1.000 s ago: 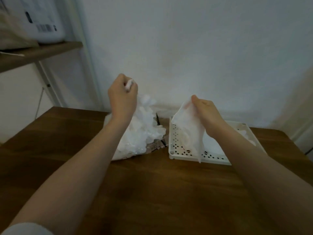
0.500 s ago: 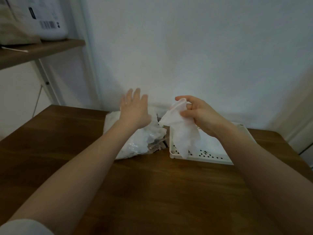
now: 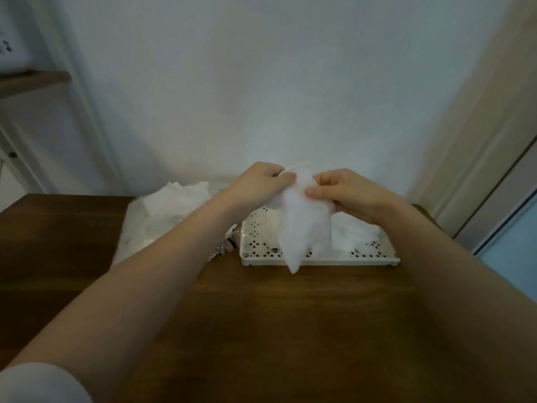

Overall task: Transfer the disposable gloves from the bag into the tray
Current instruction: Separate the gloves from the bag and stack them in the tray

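Translucent white plastic, a thin disposable glove (image 3: 305, 225), hangs between the two hands above the near rim of the tray. The left hand (image 3: 261, 181) pinches the glove's upper edge from the left, fingers curled round the film; the right hand (image 3: 340, 193) pinches the same edge from the right, thumb and forefinger closed on it. The glove droops from these two grips, and its lowest tip appears just past the tray's front rim, over the wood. Below and behind the hands sits the white rectangular plastic tray with a perforated floor (image 3: 319, 260), toward the far right part of the tabletop, close to the wall. More crumpled white disposable gloves (image 3: 357, 237) lie inside the tray, on its right half. Just beside the tray's left rim, at the far middle of the tabletop, lies the clear plastic bag (image 3: 139, 228), slumped and open, with a heap of white gloves (image 3: 180, 196) showing at its top; whether bag and tray touch cannot be told. Both rest on the dark brown wooden tabletop (image 3: 276, 330). A pale plain wall (image 3: 261, 82) rises behind. At the far left a wooden shelf (image 3: 32, 80) projects from the wall. A white sleeve (image 3: 37, 385) covers the left upper arm at the lower left corner.
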Tool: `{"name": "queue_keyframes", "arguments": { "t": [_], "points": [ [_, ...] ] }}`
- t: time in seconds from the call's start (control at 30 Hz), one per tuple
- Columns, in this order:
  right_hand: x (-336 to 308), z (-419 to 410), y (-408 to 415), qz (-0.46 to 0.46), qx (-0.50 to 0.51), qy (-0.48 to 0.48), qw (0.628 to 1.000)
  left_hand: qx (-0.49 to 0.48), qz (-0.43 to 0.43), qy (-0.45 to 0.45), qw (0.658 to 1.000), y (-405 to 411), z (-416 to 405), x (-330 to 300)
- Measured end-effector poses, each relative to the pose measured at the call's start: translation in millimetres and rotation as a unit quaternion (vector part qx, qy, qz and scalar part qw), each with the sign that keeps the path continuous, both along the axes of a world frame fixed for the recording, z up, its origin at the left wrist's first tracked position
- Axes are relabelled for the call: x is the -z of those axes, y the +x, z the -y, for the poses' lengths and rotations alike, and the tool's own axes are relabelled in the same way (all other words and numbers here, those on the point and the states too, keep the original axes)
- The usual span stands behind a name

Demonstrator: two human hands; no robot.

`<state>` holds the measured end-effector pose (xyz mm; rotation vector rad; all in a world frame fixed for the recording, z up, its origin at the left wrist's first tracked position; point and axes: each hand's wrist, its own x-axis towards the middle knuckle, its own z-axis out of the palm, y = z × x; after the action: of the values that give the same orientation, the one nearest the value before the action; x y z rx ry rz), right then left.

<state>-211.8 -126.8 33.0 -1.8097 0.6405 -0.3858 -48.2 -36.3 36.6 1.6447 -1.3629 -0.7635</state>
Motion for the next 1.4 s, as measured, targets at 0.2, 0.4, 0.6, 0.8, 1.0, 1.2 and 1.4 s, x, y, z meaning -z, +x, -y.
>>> {"name": "queue_keyframes", "arguments": {
  "t": [0.2, 0.4, 0.6, 0.8, 1.0, 1.2, 1.4],
  "points": [
    [32.4, 37.5, -50.8, -0.01, -0.046, 0.121, 0.992, -0.016, -0.279, 0.01, 0.96, -21.0, 27.0, 8.4],
    [35.1, 73.5, -74.3, -0.061, 0.048, 0.103, 0.992, -0.024, -0.24, 0.094, 0.966, -32.6, 44.7, 37.3],
    [68.0, 99.5, -40.3, -0.29, 0.106, -0.185, 0.933, -0.056, 0.194, 0.164, 0.966, -9.4, 61.3, 86.8],
    [80.4, 101.0, -19.2, -0.389, 0.193, -0.358, 0.827, -0.062, 0.314, 0.152, 0.935, 0.1, 72.0, 98.3],
    [109.5, 56.7, 1.6, -0.331, -0.087, -0.461, 0.819, -0.058, 0.364, 0.115, 0.922, -1.3, 72.3, 107.8],
    [129.7, 63.4, -23.3, -0.465, -0.002, -0.302, 0.832, 0.013, 0.491, 0.125, 0.862, -0.2, 59.6, 112.2],
    [123.2, 58.8, -24.0, -0.496, 0.04, -0.247, 0.831, -0.001, 0.531, 0.185, 0.827, 6.5, 55.3, 112.5]
  ]
}}
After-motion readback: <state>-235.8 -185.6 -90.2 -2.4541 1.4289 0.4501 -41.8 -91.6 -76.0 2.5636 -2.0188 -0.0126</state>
